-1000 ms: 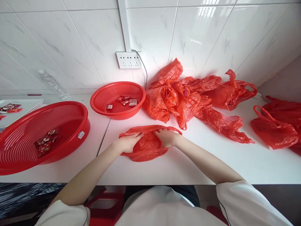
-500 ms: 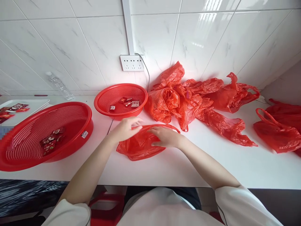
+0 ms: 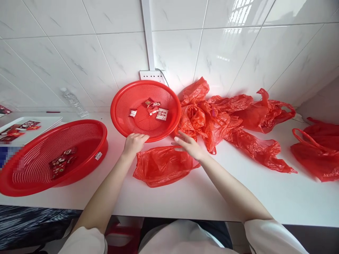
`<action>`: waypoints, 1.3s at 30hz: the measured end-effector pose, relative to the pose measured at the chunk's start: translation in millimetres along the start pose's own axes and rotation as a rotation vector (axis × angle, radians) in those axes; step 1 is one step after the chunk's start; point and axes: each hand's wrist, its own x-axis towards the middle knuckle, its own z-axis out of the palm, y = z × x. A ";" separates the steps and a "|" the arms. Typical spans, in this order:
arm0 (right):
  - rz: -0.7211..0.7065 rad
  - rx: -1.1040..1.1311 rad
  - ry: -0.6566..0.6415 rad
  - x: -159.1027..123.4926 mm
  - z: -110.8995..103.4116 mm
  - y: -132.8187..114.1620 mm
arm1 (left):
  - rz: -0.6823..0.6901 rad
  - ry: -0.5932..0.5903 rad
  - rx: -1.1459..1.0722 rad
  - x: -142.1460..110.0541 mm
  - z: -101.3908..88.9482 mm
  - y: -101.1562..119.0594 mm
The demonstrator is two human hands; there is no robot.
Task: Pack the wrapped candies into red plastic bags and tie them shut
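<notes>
My left hand is closed on the near rim of a round red plastic basket with perforated walls, which looks raised from the table. Several small red and white packets lie inside it. Close to the basket's lower right rim is my right hand, its fingers spread and gripping nothing. Below both hands a red plastic bag lies flat on the table, its mouth partly open toward the basket. The right fingertips hover above the bag's upper edge; whether they touch it I cannot tell.
A larger red basket with packets in it stands at the left, before a white tray of red packets. A clear bottle lies by the tiled wall. Crumpled red bags cover the back right, and another bag sits far right.
My left hand has taken hold of the small basket's rim, and the basket has come up and tipped toward me. My right hand has left the bag's middle and moved toward the basket.
</notes>
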 end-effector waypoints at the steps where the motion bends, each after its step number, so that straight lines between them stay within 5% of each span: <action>1: 0.006 0.108 0.049 4.1 -0.9 -2.2 | 0.017 0.018 -0.013 -2.0 -2.6 1.6; 8: -0.019 0.334 0.322 16.8 -21.0 -11.6 | 0.268 0.258 -0.116 -10.5 -31.4 18.3; 13: 0.010 0.232 0.377 4.8 -48.8 -15.8 | -0.121 0.362 -0.193 -49.0 -77.5 45.7; 16: 0.006 0.160 0.408 -4.7 -62.3 -18.6 | -0.429 0.254 -0.266 -84.6 -88.3 61.2; 20: -0.047 0.059 0.447 -13.0 -73.3 -21.7 | -0.662 -0.228 -0.476 -112.9 -65.2 70.5; 22: -0.080 0.035 0.460 -13.8 -76.3 -21.2 | -0.712 -0.327 -0.741 -111.6 -45.2 67.1; 26: -0.202 -0.012 0.464 -9.3 -78.3 -11.8 | -0.843 -0.168 -1.222 -83.2 -10.0 46.3; 32: -0.487 -0.308 0.566 -3.1 -72.0 8.4 | -0.934 -0.058 -1.365 -25.4 31.4 15.3; 39: -0.475 -0.393 0.575 -13.1 -67.6 18.0 | -0.963 -0.007 -1.481 -16.5 54.3 14.7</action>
